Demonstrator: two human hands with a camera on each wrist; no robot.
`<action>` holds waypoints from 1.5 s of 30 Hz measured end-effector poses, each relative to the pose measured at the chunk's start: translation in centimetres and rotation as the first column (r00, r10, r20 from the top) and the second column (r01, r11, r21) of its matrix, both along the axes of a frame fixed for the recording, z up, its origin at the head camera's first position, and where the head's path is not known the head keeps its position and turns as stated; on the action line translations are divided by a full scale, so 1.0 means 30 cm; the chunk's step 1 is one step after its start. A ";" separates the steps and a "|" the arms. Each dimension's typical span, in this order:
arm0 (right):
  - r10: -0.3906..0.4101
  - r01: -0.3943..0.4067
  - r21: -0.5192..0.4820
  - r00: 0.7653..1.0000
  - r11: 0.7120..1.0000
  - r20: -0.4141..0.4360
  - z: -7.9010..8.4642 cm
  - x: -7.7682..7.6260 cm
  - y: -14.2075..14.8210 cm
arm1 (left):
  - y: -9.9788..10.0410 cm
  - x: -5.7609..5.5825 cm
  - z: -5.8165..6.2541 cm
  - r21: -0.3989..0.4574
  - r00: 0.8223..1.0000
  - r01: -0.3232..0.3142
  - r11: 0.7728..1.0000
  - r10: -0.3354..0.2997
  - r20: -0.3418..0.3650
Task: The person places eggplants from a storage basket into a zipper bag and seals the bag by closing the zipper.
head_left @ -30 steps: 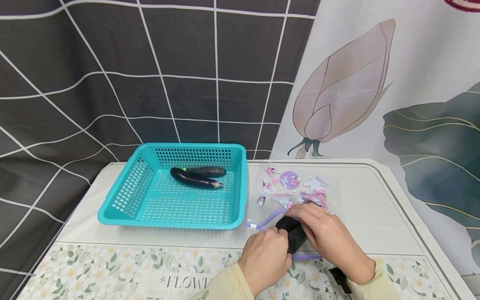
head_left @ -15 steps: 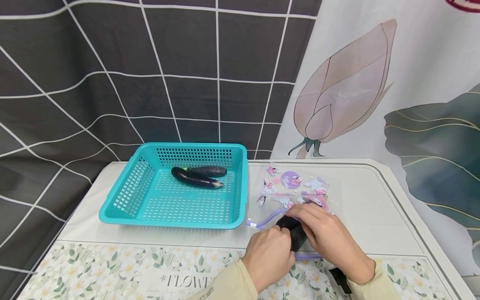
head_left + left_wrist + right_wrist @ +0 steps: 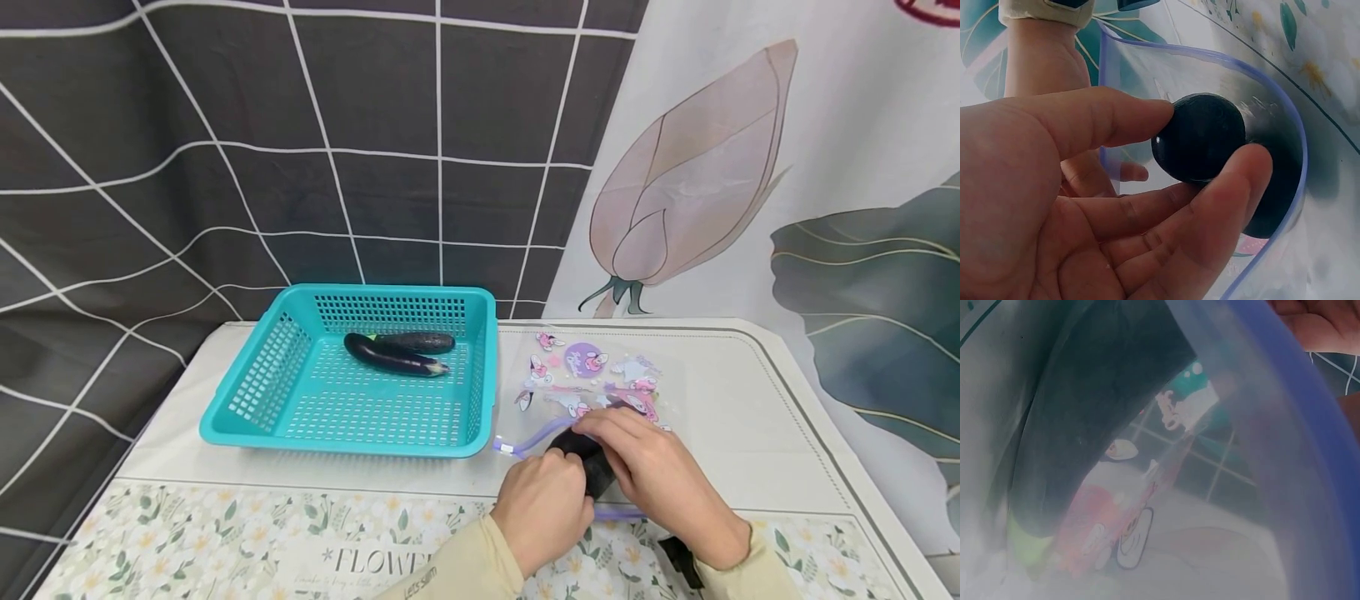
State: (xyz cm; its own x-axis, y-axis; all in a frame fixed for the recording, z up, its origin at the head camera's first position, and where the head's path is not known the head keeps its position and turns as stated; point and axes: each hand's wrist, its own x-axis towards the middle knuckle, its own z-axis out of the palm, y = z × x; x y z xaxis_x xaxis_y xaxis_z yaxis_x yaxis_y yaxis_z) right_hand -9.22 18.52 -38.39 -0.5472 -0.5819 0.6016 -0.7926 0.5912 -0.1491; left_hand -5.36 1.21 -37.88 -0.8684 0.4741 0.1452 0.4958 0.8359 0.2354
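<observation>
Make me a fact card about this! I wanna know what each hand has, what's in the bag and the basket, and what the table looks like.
Left hand: pinches the round end of a dark vegetable
Right hand: holds the rim of the clear bag
Bag look: purple edge, pink and purple pictures, mouth open
Inside bag: another dark vegetable
Basket: turquoise, full of little holes
Inside basket: a shiny dark vegetable in front, a duller one behind
Tabletop: white, with a flowery strip

My L hand [image 3: 546,506] edged a bit nearer my R hand [image 3: 663,475]; less dark veg [image 3: 597,473] showed btwn them.
</observation>
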 end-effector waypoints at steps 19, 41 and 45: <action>-0.005 0.005 0.010 1.000 1.000 0.024 0.000 0.000 0.002 | 0.027 -0.014 -0.016 0.018 1.000 -0.020 1.000 0.020 -0.008; -0.007 0.006 0.016 1.000 1.000 0.021 -0.009 -0.002 0.004 | 0.071 -0.030 -0.037 -0.028 1.000 -0.013 1.000 0.013 -0.010; -0.007 0.006 0.014 1.000 1.000 0.013 -0.007 -0.003 0.006 | 0.080 -0.030 -0.038 -0.041 1.000 -0.017 0.999 0.017 -0.016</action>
State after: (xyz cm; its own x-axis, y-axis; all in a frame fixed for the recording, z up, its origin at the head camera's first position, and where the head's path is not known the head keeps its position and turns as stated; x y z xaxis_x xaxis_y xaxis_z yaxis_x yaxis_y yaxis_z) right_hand -9.31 18.69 -38.60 -0.5588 -0.5863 0.5865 -0.7868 0.5984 -0.1514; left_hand -6.25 3.61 -39.04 -0.8741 0.4652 0.1397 0.4848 0.8530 0.1931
